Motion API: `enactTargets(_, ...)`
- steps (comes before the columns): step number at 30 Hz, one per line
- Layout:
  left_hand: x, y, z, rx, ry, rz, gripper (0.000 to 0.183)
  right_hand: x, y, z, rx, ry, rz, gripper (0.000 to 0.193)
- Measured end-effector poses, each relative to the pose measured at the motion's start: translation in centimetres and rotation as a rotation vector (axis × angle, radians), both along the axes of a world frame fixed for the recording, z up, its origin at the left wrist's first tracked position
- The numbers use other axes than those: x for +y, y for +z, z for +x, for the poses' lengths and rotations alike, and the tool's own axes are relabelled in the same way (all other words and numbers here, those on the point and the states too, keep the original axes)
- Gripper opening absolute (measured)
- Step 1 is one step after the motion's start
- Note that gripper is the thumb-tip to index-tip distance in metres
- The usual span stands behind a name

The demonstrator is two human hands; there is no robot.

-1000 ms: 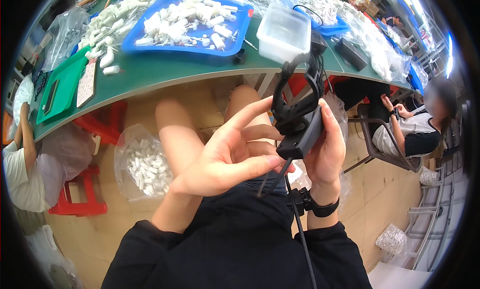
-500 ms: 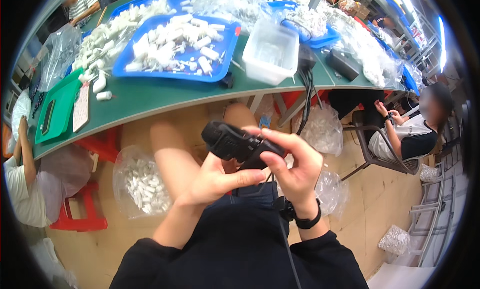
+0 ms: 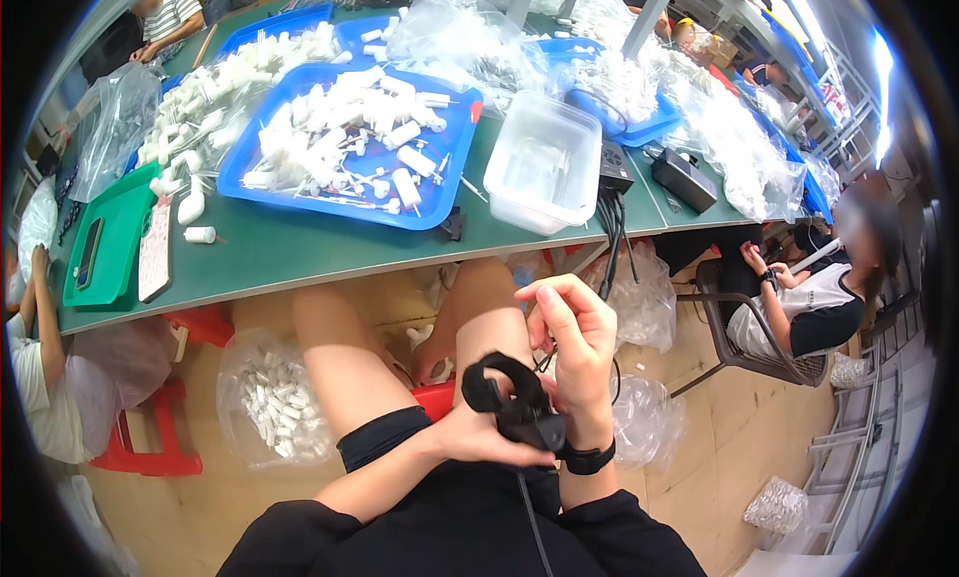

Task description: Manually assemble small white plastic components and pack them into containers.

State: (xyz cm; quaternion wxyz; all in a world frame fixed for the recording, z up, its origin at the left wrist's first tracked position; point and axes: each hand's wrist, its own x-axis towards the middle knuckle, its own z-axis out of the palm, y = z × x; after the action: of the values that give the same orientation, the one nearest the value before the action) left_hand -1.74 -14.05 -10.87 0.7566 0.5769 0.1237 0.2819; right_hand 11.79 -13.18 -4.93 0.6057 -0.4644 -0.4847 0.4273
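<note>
A tan floor (image 3: 719, 427) underlies the work area; a green-topped desk (image 3: 330, 239) spans its far side. The desk carries a large blue tray (image 3: 458, 147) loaded with white cylindrical parts and thin stems. On the floor, to the left of the person's legs, is a clear plastic bag (image 3: 236, 397) containing white parts. A translucent rectangular container (image 3: 539, 214) is positioned on the desk, just right of the blue tray. A green tray (image 3: 118, 247) lies near the desk's left end. The right hand (image 3: 579, 322) is raised, fingers partly curled; whether it grips anything cannot be determined. The left hand (image 3: 475, 434) grips a black strapped device (image 3: 524, 412), located above the lap and near the right wrist. The strap forms an open loop on the device's upper left. A black wristband (image 3: 587, 460) encircles the right wrist. A thin black cable (image 3: 534, 527) runs from beneath the left hand toward the lower edge of the view.
</note>
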Motion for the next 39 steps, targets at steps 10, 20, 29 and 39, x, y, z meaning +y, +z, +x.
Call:
enactTargets(10,1.7,-2.6,-2.3,-0.218,0.414,-0.199,0.042,8.1,-3.4,-1.9,-0.783,-0.166,-0.01,0.033)
enactTargets(20,3.2,-2.9,-3.7,-0.274,0.559,-0.325,0.045,8.1,-5.4,-1.8,-0.952,-0.31,0.163,0.038)
enactTargets(29,4.5,0.0,-2.9,-0.208,0.492,0.03,0.053,2.1,1.3,1.4,-0.844,0.127,0.318,0.046)
enactTargets(39,3.0,0.5,-3.7,-0.159,0.325,-0.085,0.062,0.8,1.8,3.0,-0.429,0.385,0.267,0.048)
